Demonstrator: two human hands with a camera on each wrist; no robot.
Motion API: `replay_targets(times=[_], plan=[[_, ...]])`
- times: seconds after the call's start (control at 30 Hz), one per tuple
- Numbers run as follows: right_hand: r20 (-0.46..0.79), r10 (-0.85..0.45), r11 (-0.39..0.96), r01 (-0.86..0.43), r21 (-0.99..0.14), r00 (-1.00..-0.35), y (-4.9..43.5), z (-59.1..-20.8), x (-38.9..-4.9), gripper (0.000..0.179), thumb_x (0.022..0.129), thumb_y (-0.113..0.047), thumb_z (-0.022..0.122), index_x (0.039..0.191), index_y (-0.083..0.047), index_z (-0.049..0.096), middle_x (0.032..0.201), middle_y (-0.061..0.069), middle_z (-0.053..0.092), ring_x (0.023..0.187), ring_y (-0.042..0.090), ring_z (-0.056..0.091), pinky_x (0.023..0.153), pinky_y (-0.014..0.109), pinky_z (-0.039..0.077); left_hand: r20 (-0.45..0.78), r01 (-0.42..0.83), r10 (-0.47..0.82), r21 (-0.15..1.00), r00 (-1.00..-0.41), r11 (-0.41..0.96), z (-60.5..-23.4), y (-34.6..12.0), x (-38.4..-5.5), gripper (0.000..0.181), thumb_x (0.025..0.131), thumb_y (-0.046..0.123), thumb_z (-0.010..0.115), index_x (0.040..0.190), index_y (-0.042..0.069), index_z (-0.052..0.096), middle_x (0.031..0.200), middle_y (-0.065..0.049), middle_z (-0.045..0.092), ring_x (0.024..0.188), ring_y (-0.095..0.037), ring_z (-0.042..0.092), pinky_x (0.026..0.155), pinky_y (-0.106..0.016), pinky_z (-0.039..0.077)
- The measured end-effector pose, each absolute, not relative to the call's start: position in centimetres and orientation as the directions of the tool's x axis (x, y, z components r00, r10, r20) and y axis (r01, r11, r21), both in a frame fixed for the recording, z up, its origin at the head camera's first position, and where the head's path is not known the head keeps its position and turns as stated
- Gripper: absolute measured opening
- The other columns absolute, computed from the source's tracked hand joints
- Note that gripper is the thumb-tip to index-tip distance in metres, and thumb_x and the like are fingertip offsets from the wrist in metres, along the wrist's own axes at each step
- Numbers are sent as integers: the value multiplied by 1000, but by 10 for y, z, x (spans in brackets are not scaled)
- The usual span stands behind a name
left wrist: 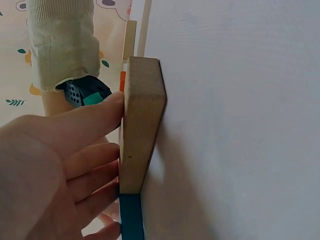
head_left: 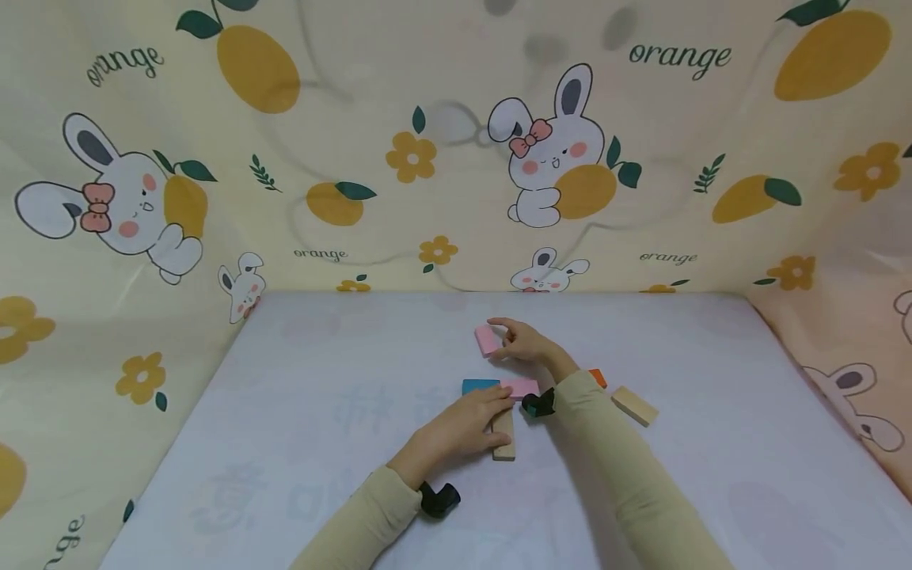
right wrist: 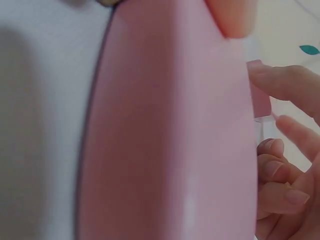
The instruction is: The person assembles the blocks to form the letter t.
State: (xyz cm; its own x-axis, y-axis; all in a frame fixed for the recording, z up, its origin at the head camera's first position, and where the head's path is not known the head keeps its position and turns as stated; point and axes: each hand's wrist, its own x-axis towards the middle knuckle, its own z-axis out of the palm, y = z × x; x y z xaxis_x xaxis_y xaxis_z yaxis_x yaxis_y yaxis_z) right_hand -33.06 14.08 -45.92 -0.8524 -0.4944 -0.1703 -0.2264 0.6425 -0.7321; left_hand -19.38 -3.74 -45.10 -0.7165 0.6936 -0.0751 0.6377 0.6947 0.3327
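Head view: my right hand is pinching a pink block by its ends, the index finger bending round the far one and the thumb sitting at the near one. This block is standing out toward the tabletop's far edge, about midway between its left and right edges; whether it is touching the surface I cannot tell. My left hand is resting with thumb and fingers spread, fingertips on a second pink block, thumb on a wooden block pointing toward the near edge. A blue block is lying just left of the second pink block. Toward the right edge, an orange block is showing partly behind my right sleeve, near another wooden block.
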Motion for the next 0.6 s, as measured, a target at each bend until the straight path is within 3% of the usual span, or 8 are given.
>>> replay_targets(times=[0.6], plan=[[-141, -449, 621, -196, -759, -882, 143, -464, -328, 63, 83, -17, 75, 137, -2, 46, 69, -4, 40, 66, 11, 38, 67, 24, 32, -79, 628, 686, 340, -723, 700, -450, -37, -193, 58, 93, 37, 62, 142, 8, 48, 155, -4, 40, 145, -19, 37, 120, -33, 34]])
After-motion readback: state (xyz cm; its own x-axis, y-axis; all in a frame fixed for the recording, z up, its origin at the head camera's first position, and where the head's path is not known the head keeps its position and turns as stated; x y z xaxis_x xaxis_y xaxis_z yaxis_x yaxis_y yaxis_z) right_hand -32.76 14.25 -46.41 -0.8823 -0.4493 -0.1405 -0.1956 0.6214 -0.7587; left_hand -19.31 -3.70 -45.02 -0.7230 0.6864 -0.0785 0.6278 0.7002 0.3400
